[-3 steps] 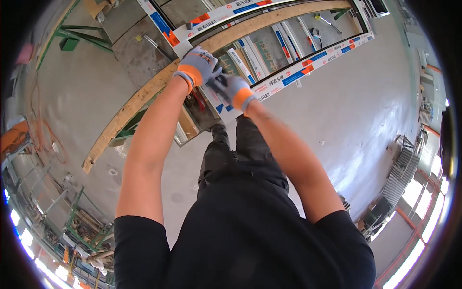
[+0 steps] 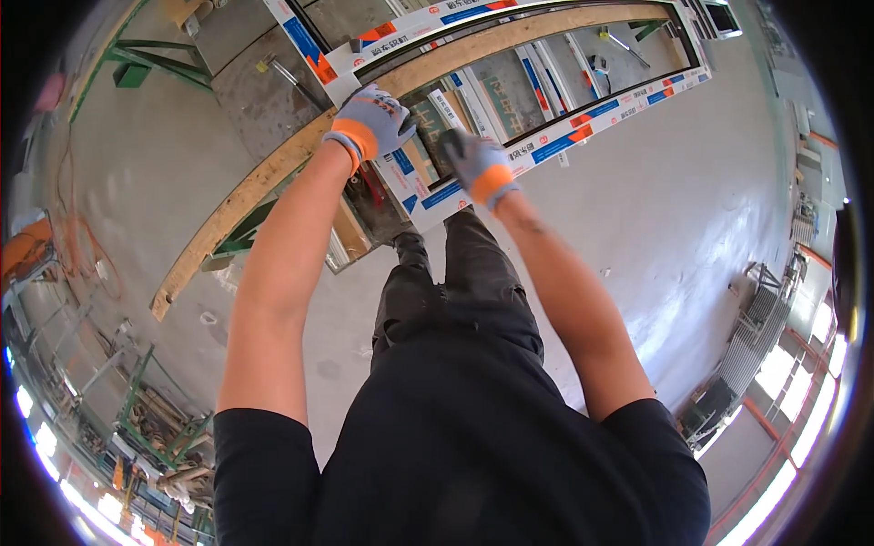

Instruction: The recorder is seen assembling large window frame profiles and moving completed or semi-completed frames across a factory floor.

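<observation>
My left hand [image 2: 371, 126], in a grey glove with an orange band, rests on the left bar of a window frame [image 2: 555, 146]. Its fingers curl over the bar where it crosses a long wooden board [image 2: 259, 185]. White film with blue and orange print covers the frame. My right hand [image 2: 477, 166], gloved alike, is over the frame's near left corner, beside the near bar. Its dark fingertips are smeared by motion, so whether they hold anything is hidden.
Under the frame lie several wrapped profiles [image 2: 543, 77]. A hammer-like tool [image 2: 289, 82] lies left of it, and another long-handled tool [image 2: 626, 45] lies inside at the far right. Green metal supports [image 2: 150, 59] stand at the left. An orange hose [image 2: 86, 241] trails over the floor.
My right hand has drawn away from the left hand, a little to the right along the frame. My left hand has stayed nearly in place on the bar.
</observation>
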The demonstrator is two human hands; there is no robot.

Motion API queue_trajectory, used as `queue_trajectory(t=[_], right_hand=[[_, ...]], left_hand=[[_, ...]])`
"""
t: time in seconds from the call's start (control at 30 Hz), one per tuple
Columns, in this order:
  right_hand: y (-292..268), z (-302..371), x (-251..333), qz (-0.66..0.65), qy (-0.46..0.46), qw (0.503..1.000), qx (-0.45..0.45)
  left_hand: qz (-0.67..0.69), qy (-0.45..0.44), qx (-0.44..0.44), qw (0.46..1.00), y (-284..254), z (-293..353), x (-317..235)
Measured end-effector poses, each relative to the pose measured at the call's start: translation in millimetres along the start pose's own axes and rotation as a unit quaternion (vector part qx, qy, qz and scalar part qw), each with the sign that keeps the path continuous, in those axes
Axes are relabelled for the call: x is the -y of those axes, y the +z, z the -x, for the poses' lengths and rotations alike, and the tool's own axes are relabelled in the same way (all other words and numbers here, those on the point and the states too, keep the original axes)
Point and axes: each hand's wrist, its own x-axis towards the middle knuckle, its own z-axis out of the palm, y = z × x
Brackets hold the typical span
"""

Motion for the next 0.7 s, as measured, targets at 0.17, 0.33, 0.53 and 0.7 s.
queue_trajectory(t=[0.17,0.33,0.53,0.7], right_hand=[[-14,-16,-63,-0.066,-0.025,0.997,-0.017],[31,-121,-128,-0.363,0.054,0.930,0.032],[-16,-163,86,-0.626,0.135,0.759,0.118],[-14,-188,114,-0.615,0.186,0.765,0.045]], left_hand=[[0.014,-0.003,-0.089,0.996,5,-3,-15],[0.033,0.022,0.011,0.999,-37,-33,-108],[0.098,-0.051,0.009,0.994,-22,-9,-92],[0.121,-0.065,-0.035,0.990,-12,-13,-75]])
